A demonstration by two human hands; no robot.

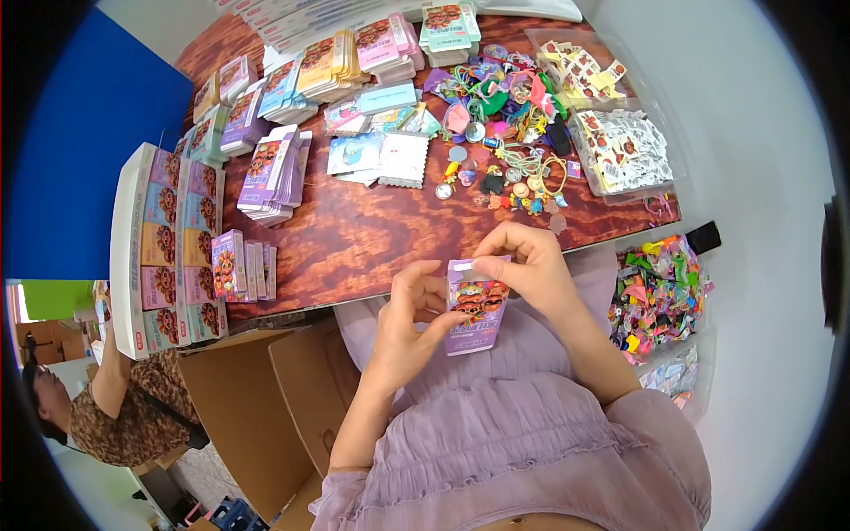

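Observation:
A small purple printed carton (475, 329) is upright in front of me, just off the table's near edge and above my lap. My left hand (412, 310) grips its left side, thumb across the printed front. At the carton's top, my right hand (521, 265) pinches the flap between thumb and fingers. The flap looks partly raised; what lies inside is hidden. Nearest on the table, to the left, several similar purple cartons (228, 268) stand in a row beside a larger stack of purple cartons (268, 173).
Stacks of coloured cartons (323, 71) line the back. Small cards (359, 155) and a pile of trinkets (505, 97) lie mid-table. Clear trays (624, 155) hold stickers. A display box (146, 257) stands left. Below are a cardboard box (239, 398), a trinket bin (660, 296) and another person (124, 416).

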